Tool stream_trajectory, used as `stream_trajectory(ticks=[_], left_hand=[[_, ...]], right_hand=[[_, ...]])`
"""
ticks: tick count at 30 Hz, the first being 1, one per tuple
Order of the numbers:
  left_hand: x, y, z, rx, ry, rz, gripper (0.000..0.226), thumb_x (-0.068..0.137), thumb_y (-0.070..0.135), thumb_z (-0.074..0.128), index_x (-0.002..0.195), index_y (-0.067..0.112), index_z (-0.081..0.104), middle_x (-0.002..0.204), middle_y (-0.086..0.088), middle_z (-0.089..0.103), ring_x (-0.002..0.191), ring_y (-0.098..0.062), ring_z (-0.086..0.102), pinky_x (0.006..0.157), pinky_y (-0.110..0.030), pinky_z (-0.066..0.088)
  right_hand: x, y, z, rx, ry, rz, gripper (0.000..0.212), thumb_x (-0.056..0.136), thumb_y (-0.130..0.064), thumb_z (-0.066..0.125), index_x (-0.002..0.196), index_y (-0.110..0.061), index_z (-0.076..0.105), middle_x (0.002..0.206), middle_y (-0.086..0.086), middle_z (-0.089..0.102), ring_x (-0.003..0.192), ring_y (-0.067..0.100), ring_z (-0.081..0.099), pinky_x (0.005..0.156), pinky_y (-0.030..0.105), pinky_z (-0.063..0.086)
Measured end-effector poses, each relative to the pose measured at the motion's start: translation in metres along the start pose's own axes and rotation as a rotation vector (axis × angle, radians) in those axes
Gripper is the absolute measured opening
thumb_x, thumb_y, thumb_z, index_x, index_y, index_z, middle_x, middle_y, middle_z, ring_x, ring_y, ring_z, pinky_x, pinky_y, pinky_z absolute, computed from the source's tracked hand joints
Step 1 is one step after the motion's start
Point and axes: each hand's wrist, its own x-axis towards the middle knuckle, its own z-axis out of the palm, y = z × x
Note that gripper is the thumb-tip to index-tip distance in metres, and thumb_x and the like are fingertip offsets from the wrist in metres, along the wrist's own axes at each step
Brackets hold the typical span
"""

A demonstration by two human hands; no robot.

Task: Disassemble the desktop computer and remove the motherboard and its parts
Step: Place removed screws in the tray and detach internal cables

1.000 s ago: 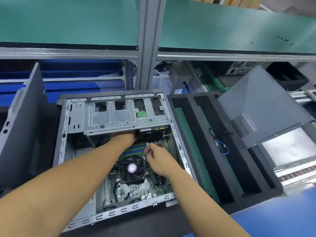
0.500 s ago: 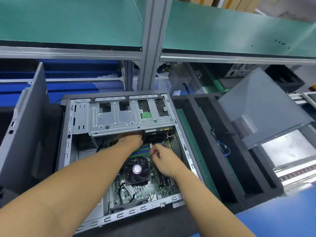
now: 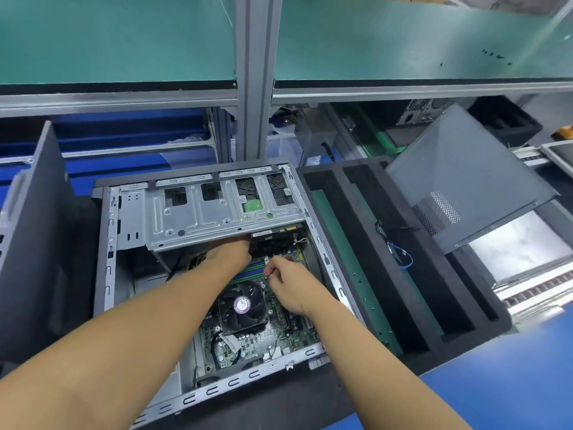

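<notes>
The right hand (image 3: 288, 285) closes its grip, apparently pinching a latch (image 3: 266, 270) at the memory slots (image 3: 248, 272). The left hand (image 3: 231, 254) reaches under the drive cage (image 3: 217, 212), so I cannot tell its grip.

Teal-green shelf (image 3: 124, 35), bright blue table (image 3: 511, 386), black foam tray (image 3: 376, 240), blue cable (image 3: 408, 262). Case (image 3: 108, 243) is dull silver-grey, motherboard (image 3: 288, 335) green, RAM slots (image 3: 249, 272) striped green and purple, fan (image 3: 243, 305) black with a purple-and-white sticker. Grey panel (image 3: 465, 169) has a dotted mesh patch.
</notes>
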Motion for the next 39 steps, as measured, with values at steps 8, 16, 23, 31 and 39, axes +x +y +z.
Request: stream_trajectory(ticks=[8,16,23,31,39], left_hand=[[0.002,0.0,0.002,0.012,-0.001,-0.004,0.036,0.099,0.021,0.041,0.134,0.018,0.052,0.136,-0.009,0.055,0.123,-0.029,0.054,0.087,-0.032,0.042],[0.002,-0.005,0.006,-0.013,0.004,0.013,0.025,0.097,0.019,0.042,0.118,0.018,0.056,0.12,-0.008,0.061,0.11,-0.029,0.059,0.077,-0.031,0.042],[0.003,-0.006,0.006,-0.022,0.0,-0.007,0.023,0.095,0.02,0.043,0.114,0.02,0.056,0.123,-0.008,0.062,0.109,-0.029,0.059,0.076,-0.03,0.04],[0.004,-0.005,0.004,-0.039,0.018,0.0,0.024,0.097,0.019,0.046,0.116,0.012,0.059,0.119,-0.012,0.062,0.105,-0.03,0.059,0.078,-0.03,0.04],[-0.002,-0.015,-0.006,-0.118,0.07,-0.023,0.03,0.099,0.026,0.044,0.126,0.019,0.053,0.12,-0.015,0.06,0.107,-0.034,0.059,0.091,-0.042,0.049]], right_hand=[[-0.002,-0.002,-0.001,0.006,-0.013,0.012,0.017,0.1,-0.017,0.042,0.111,-0.018,0.055,0.094,0.003,0.063,0.064,0.013,0.052,0.053,0.026,0.038],[-0.004,-0.002,-0.001,0.009,-0.04,0.029,0.017,0.1,-0.019,0.043,0.112,-0.018,0.055,0.105,0.006,0.063,0.079,0.021,0.058,0.068,0.032,0.048],[-0.005,-0.005,-0.003,0.009,-0.065,0.02,0.018,0.101,-0.018,0.042,0.115,-0.017,0.054,0.106,0.008,0.063,0.083,0.023,0.057,0.073,0.035,0.05],[-0.006,-0.005,-0.002,0.009,-0.098,0.006,0.019,0.101,-0.017,0.042,0.116,-0.015,0.054,0.107,0.01,0.063,0.082,0.023,0.056,0.074,0.037,0.049],[-0.006,-0.008,-0.002,-0.017,-0.128,0.013,0.018,0.101,-0.019,0.042,0.115,-0.018,0.052,0.108,0.008,0.062,0.088,0.027,0.062,0.079,0.043,0.054]])
